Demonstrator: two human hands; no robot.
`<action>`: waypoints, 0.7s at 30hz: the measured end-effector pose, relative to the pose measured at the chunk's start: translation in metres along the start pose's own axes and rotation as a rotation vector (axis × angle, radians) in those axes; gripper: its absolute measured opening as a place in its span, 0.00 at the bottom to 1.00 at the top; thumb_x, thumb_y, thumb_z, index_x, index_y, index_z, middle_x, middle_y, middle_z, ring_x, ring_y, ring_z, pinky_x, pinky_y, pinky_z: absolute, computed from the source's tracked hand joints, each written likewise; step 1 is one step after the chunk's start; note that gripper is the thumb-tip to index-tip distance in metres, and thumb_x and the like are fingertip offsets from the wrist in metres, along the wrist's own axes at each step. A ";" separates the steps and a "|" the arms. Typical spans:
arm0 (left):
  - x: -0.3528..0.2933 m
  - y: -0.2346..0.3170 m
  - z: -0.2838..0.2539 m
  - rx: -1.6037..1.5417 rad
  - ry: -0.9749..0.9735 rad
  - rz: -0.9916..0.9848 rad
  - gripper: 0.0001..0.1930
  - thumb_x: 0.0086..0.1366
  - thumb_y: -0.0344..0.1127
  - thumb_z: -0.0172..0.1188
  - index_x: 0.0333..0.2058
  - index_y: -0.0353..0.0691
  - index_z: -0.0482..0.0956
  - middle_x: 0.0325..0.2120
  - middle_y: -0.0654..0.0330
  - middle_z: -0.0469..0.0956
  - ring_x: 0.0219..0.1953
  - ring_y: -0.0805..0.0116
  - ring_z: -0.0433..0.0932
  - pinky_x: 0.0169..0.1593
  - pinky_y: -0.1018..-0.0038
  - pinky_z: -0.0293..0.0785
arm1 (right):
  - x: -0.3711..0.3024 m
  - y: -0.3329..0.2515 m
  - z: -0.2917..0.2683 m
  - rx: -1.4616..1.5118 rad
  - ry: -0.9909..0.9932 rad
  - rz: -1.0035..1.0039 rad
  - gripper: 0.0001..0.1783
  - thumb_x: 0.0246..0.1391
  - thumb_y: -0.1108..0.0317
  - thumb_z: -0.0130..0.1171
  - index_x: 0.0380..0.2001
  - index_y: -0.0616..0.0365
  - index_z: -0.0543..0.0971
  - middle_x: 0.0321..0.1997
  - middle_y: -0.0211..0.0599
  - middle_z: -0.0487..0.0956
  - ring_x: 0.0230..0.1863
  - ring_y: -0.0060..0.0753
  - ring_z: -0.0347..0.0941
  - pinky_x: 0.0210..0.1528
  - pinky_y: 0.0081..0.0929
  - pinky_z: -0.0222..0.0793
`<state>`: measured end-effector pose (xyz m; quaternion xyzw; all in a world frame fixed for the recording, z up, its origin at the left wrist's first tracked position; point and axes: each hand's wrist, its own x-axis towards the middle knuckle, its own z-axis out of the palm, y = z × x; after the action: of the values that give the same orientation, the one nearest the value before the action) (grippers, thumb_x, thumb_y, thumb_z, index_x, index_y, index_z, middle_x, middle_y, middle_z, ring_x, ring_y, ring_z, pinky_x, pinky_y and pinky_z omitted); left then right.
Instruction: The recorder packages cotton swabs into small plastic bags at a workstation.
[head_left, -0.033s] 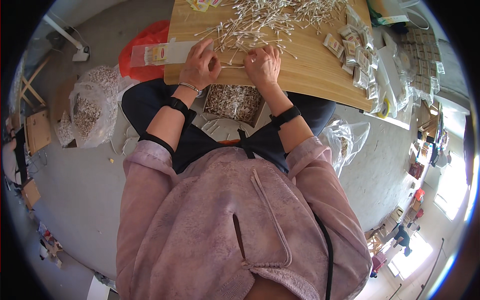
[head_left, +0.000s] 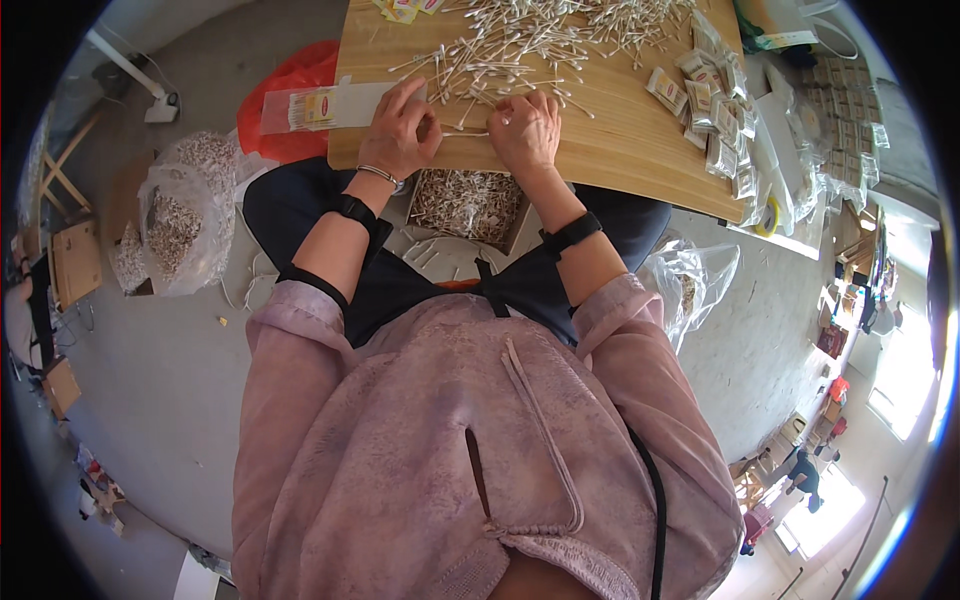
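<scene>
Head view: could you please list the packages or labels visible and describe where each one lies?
Flat clear packet: table's left edge, by the left hand; long, with a yellow-red label.
Small filled packets: table's right side; clear, rectangular, pale contents.
More packets: far right surface, in rows.
Open box: on the lap; cardboard, full of swabs.

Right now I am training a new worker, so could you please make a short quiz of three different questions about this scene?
1. True or false: the left hand rests on the wooden table beside a long clear packet.
2. Multiple choice: what lies scattered before the right hand? A) screws B) cotton swabs C) coins
3. Fill in: the open box of swabs sits on the person's ____, below the table's edge.

Key: 1 true. 2 B: the cotton swabs cover the table top. 3 lap.
</scene>
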<state>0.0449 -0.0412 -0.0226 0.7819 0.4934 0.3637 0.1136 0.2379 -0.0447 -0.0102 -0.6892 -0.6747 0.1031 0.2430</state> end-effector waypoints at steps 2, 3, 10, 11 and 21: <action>-0.002 -0.001 -0.001 0.005 0.001 -0.005 0.06 0.50 0.31 0.58 0.26 0.37 0.73 0.51 0.50 0.68 0.51 0.49 0.68 0.53 0.60 0.68 | -0.001 -0.004 -0.002 -0.019 -0.009 -0.022 0.09 0.41 0.61 0.60 0.26 0.53 0.80 0.36 0.37 0.72 0.46 0.43 0.64 0.48 0.38 0.61; -0.002 -0.001 -0.001 0.013 -0.005 -0.007 0.06 0.50 0.31 0.58 0.26 0.38 0.73 0.51 0.50 0.68 0.51 0.49 0.68 0.53 0.60 0.68 | -0.001 -0.005 -0.003 -0.040 -0.015 -0.042 0.09 0.41 0.63 0.59 0.26 0.54 0.80 0.36 0.38 0.72 0.46 0.43 0.64 0.47 0.38 0.61; -0.002 -0.002 -0.002 0.017 0.003 0.017 0.07 0.49 0.31 0.59 0.27 0.39 0.72 0.50 0.50 0.68 0.51 0.50 0.68 0.53 0.61 0.68 | 0.013 0.007 -0.007 0.046 0.082 -0.126 0.10 0.47 0.66 0.56 0.33 0.56 0.74 0.36 0.40 0.73 0.43 0.45 0.66 0.46 0.41 0.61; -0.003 -0.002 -0.001 0.017 0.003 0.016 0.07 0.49 0.31 0.59 0.27 0.39 0.72 0.50 0.50 0.68 0.51 0.50 0.68 0.53 0.61 0.68 | 0.019 0.011 -0.007 0.063 0.087 -0.106 0.09 0.48 0.67 0.56 0.34 0.56 0.73 0.36 0.41 0.73 0.43 0.46 0.66 0.46 0.42 0.61; -0.001 -0.001 -0.001 0.027 0.008 0.035 0.07 0.48 0.30 0.60 0.26 0.40 0.71 0.49 0.50 0.68 0.51 0.50 0.69 0.52 0.61 0.69 | 0.038 0.024 -0.002 -0.070 0.064 -0.010 0.10 0.54 0.63 0.52 0.34 0.58 0.75 0.39 0.41 0.74 0.45 0.47 0.66 0.50 0.39 0.62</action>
<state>0.0433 -0.0422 -0.0230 0.7903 0.4850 0.3622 0.0946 0.2621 -0.0074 -0.0127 -0.6970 -0.6731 0.0561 0.2409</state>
